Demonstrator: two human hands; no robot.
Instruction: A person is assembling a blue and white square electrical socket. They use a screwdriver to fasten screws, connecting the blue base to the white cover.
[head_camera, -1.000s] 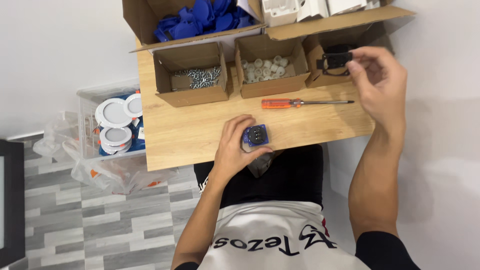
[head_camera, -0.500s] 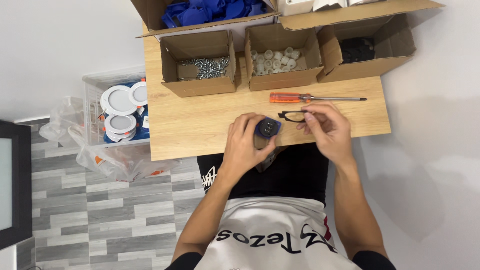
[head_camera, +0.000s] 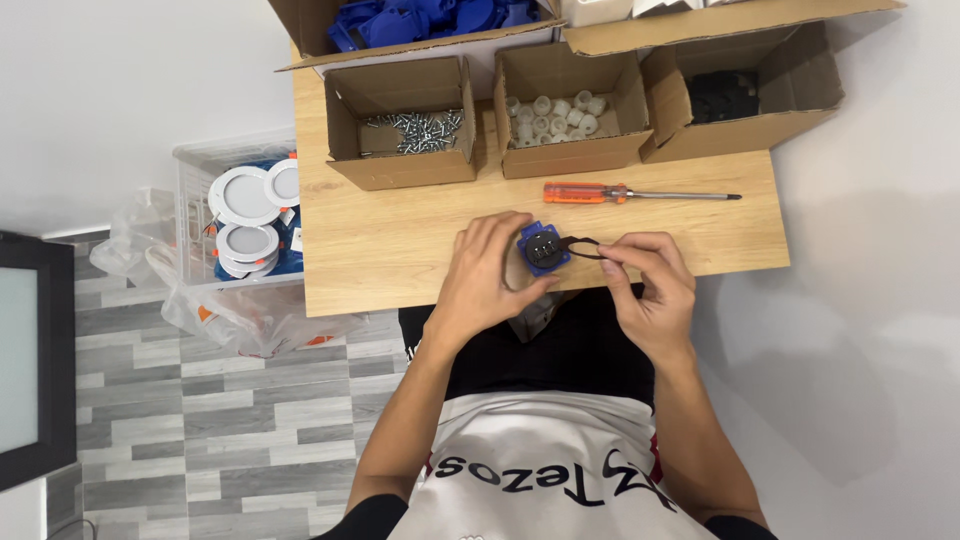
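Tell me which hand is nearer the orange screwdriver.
Right. The right hand sits just below the orange screwdriver; the left hand lies further off, down-left.

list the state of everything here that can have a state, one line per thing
left hand: fingers closed around the blue part
right hand: fingers pinching the black ring
blue part: held at the table edge, dark face up
black ring: beside the blue part, touching it
screwdriver: lying flat on the table, untouched
screw box: open, screws inside
white-cap box: open, partly filled
black-part box: open
plastic bin: open, round white lights inside
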